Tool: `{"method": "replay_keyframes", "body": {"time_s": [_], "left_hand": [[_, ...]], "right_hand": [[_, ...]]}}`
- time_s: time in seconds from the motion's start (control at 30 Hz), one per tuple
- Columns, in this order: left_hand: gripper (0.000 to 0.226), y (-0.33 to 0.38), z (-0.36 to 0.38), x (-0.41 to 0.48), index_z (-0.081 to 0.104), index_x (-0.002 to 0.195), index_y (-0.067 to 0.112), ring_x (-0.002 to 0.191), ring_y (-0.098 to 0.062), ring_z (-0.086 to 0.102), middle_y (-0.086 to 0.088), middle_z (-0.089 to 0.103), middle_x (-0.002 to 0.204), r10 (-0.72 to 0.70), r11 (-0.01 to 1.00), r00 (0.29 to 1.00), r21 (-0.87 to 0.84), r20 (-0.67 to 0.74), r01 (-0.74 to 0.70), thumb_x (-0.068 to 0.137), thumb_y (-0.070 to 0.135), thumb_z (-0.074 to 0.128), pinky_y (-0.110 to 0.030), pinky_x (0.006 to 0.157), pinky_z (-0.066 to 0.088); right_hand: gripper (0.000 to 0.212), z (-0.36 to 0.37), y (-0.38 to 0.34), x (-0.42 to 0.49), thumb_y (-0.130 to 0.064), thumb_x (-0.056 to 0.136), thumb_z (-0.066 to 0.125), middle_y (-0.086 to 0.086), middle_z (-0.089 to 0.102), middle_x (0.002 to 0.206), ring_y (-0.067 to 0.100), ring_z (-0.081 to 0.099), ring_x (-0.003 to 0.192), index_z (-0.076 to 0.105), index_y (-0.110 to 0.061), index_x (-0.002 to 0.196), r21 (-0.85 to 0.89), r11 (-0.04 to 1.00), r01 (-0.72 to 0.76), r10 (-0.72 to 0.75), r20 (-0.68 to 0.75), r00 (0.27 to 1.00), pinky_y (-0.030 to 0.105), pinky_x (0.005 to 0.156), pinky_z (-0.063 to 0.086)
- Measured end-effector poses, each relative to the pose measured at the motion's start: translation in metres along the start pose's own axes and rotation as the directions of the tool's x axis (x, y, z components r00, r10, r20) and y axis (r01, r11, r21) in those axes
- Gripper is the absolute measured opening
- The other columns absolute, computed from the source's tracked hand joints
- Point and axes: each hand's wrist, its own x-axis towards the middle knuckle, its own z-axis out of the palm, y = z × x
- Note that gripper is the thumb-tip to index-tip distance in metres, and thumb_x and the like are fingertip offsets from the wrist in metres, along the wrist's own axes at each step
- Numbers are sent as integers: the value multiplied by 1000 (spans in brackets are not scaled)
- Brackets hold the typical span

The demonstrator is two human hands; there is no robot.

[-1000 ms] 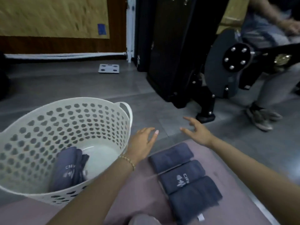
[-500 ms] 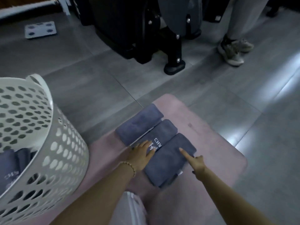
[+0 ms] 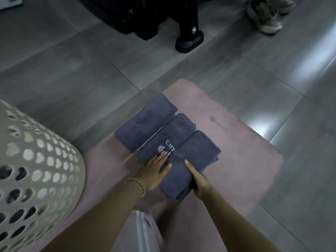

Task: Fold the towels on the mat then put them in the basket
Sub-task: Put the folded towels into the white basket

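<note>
Left hand: the left hand (image 3: 154, 173), a beaded gold bracelet (image 3: 138, 184) at its wrist, lay flat with straight fingers across the near end of the middle folded slate-blue terry towel with white lettering (image 3: 174, 137). Its thumb reached onto the neighbouring towel. To my eye it was pinning the row so nothing slid.
Right hand: the right hand (image 3: 197, 180) gripped the right edge of the near folded slate-blue terry towel (image 3: 192, 157), with one digit on top and the rest tucked beneath. I took that for the start of a lift.
Towels: the three lay side by side and touching, slanted across the far left part of the pale pink rectangular foam mat (image 3: 245, 142). The far folded slate-blue terry towel (image 3: 145, 122) sat untouched at the mat's edge.
Basket: the white plastic laundry basket pierced with heart-shaped and round holes (image 3: 36, 160) stood at the left, near the towels but apart from them. I judged it was kept there for a short carry.
Stage: folding looked done for these three, and moving them across remained.
Hidden: the basket's rim and inside were cut off. Dark shapes showed through its holes, but I could not say what they were.
Covered: the right hand's lower fingers were out of sight under the cloth, and the left hand covered part of the lettering.
Far edge: a black stand foot (image 3: 189, 40) and a bystander's grey trainer (image 3: 265, 17) on the grey tiled floor (image 3: 72, 79) were cropped.
Light: it was dim, and the mat near the person was smeared.
</note>
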Motion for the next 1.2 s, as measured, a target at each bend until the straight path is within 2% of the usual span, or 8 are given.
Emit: {"method": "replay_keyframes", "body": {"time_s": [0.1, 0.3, 0.57, 0.73, 0.87, 0.93, 1.1, 1.2], "left_hand": [[60, -1, -3, 3, 7, 151, 28, 146, -9, 1, 14, 0, 158, -4, 998, 1000, -58, 19, 6, 99, 52, 21, -32, 120, 3], [61, 0, -11, -1, 9, 151, 27, 146, -9, 3, 14, 3, 158, -10, 994, 999, -105, 33, 13, 98, 54, 22, -33, 120, 4], [57, 12, -33, -22, 36, 144, 24, 137, -12, 34, 6, 35, 150, -10, 956, 995, -293, -104, -21, 95, 54, 36, -32, 115, 25], [47, 40, -74, -55, 47, 135, 21, 125, -11, 48, 5, 52, 134, 86, 898, 963, -398, -256, -186, 96, 47, 39, -26, 106, 36], [42, 45, -132, -102, 50, 133, 18, 120, -3, 47, 14, 51, 124, 126, 882, 859, -340, -496, -326, 97, 40, 44, -12, 98, 30], [39, 38, -167, -131, 54, 128, 19, 117, -7, 52, 9, 58, 124, 113, 891, 771, -280, -627, -359, 97, 39, 45, -17, 99, 35], [45, 7, -232, -210, 54, 127, 24, 116, -8, 52, 11, 58, 121, 63, 903, 649, -233, -758, -361, 94, 51, 43, -26, 103, 38], [60, -34, -245, -261, 53, 128, 26, 118, -7, 52, 11, 59, 126, 30, 937, 589, -182, -808, -299, 88, 66, 36, -27, 103, 38]], "right_hand": [[54, 4, 0, 3, -35, 71, 76, 2, 70, 111, 18, 66, 98, 60, -14, 119, 26, 1000, -9, 8, 17, 1000, 26, 68, 53], [71, 11, 2, -4, -39, 54, 88, 3, 71, 109, 18, 68, 96, 63, -13, 115, 60, 998, 3, -1, -37, 999, 26, 67, 54], [60, 1, -36, -47, -36, 60, 83, 5, 72, 107, 18, 69, 93, 66, -8, 110, 17, 996, 92, -91, -62, 994, 25, 69, 53], [72, 15, -87, -96, -41, 54, 85, 7, 72, 107, 17, 70, 95, 66, -4, 112, -59, 968, 242, -240, 41, 970, 24, 73, 54], [56, 51, -136, -138, -35, 68, 78, 6, 72, 106, 17, 69, 96, 65, -5, 114, -109, 935, 338, -320, 155, 935, 28, 80, 50], [52, 79, -157, -161, -34, 72, 75, 6, 72, 106, 16, 69, 96, 64, -6, 115, -142, 915, 377, -344, 210, 915, 27, 78, 51], [80, 166, -184, -225, -47, 47, 89, 5, 71, 111, 17, 67, 102, 66, -10, 114, -233, 846, 480, -364, 406, 838, 29, 83, 51], [51, 223, -180, -260, -40, 71, 77, 5, 71, 110, 18, 67, 101, 67, -12, 112, -261, 828, 497, -307, 530, 790, 32, 89, 50]]}}
